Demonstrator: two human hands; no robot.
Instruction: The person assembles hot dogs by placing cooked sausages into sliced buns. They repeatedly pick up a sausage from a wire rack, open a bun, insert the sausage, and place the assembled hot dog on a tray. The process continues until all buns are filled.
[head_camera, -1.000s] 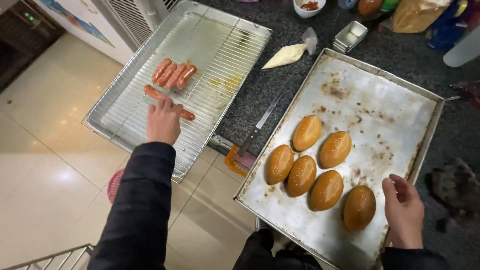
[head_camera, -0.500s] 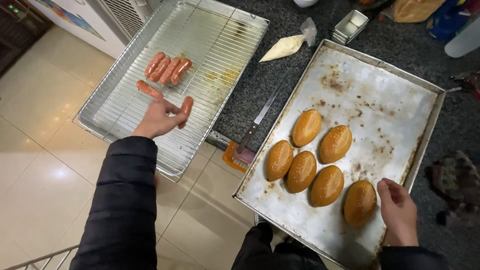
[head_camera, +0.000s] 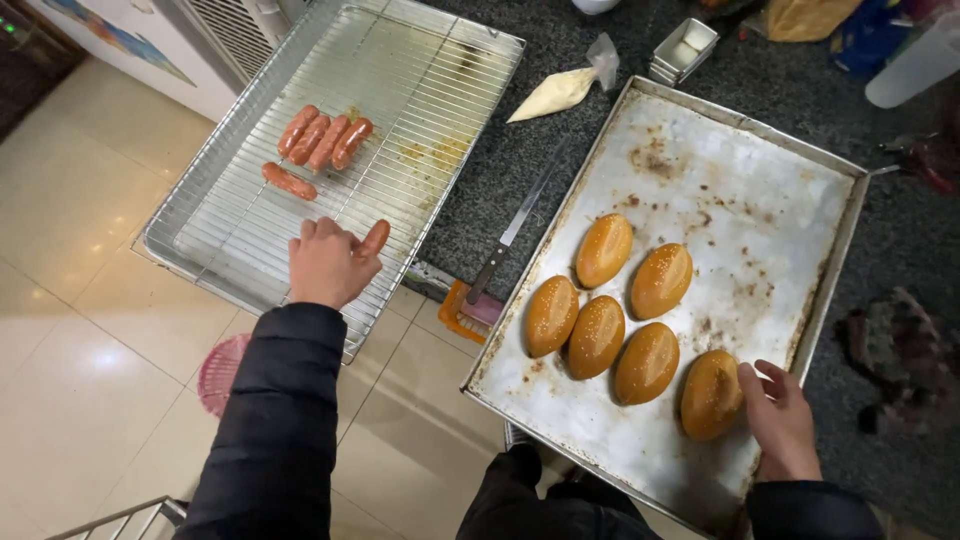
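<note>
My left hand (head_camera: 325, 262) is closed around a sausage (head_camera: 375, 238) and lifts it just above the near part of a wire rack tray (head_camera: 440, 90). Several more sausages (head_camera: 322, 140) lie in a row on that rack, and one sausage (head_camera: 288, 181) lies crosswise below them. My right hand (head_camera: 780, 420) rests on the near right of a stained metal baking tray (head_camera: 760, 190), fingers touching the nearest of several glossy sesame buns (head_camera: 712, 393). The other buns (head_camera: 610, 300) sit grouped in the tray's middle.
A knife (head_camera: 510, 235) with a dark handle lies on the dark speckled counter (head_camera: 500, 180) between the trays. A filled piping bag (head_camera: 562, 90) and small metal tins (head_camera: 682, 48) lie farther back. A pink round object (head_camera: 222, 372) sits on the tiled floor below.
My left hand picked a sausage off the rack and drew it back toward me. My right hand slid left onto the nearest bun. The view shifted slightly.
</note>
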